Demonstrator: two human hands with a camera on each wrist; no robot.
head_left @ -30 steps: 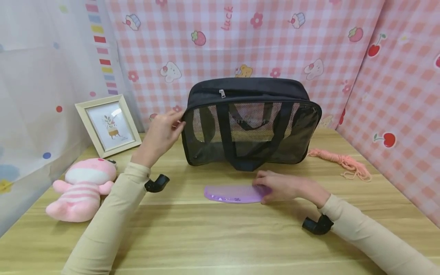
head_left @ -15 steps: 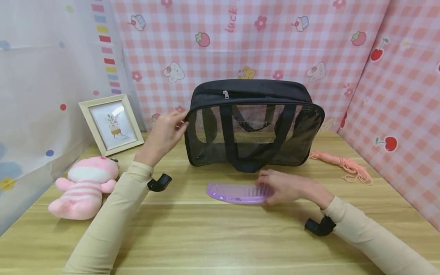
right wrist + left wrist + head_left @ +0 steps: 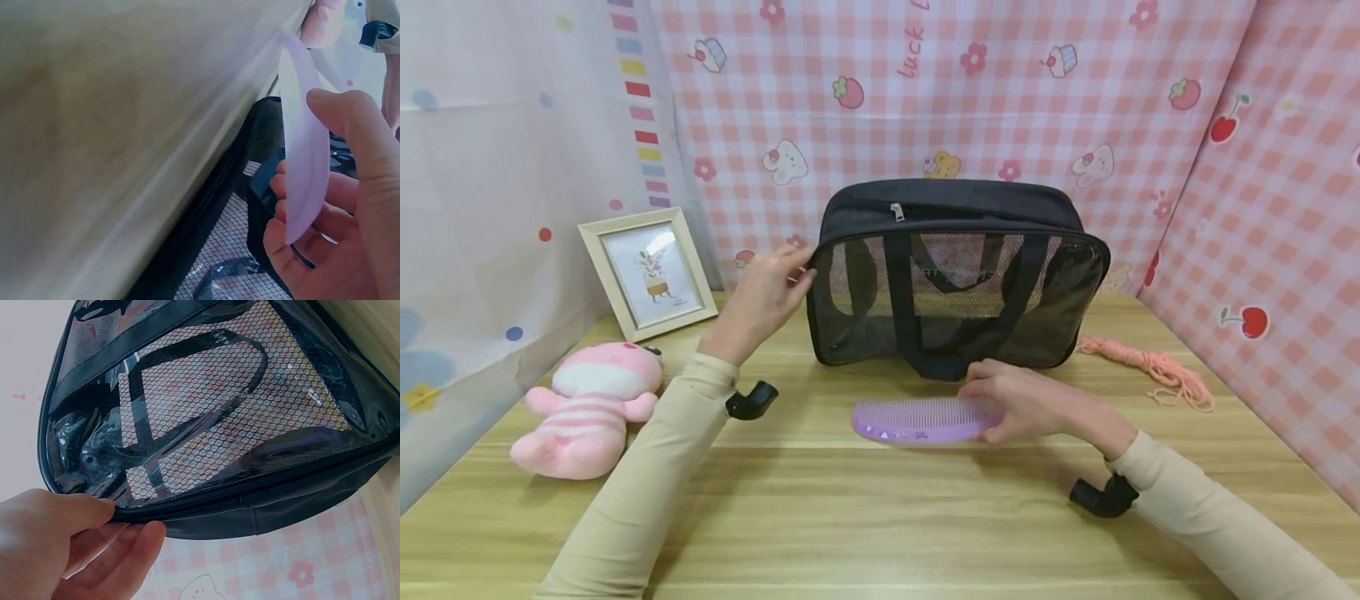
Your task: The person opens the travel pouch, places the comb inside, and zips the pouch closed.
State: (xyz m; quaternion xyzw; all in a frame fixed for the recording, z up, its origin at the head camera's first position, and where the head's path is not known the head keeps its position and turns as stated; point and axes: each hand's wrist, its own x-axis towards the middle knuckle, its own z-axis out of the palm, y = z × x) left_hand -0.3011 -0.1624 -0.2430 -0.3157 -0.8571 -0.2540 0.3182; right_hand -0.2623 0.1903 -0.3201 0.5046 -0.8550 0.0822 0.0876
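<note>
The right hand (image 3: 1026,404) pinches the purple comb (image 3: 910,422) at frame centre while the left hand (image 3: 760,300) grips the black bag (image 3: 962,283) at upper centre, seemingly a picking-up step, next needing a steady lift.

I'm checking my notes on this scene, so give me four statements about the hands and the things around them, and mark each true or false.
1. The right hand holds the purple comb. True.
2. The pink plush toy lies on the table. True.
3. The left hand holds the pink plush toy. False: the left hand pinches an edge of the black bag.
4. The peach cord is inside the black bag. False: the peach cord lies on the table, outside the bag.
</note>
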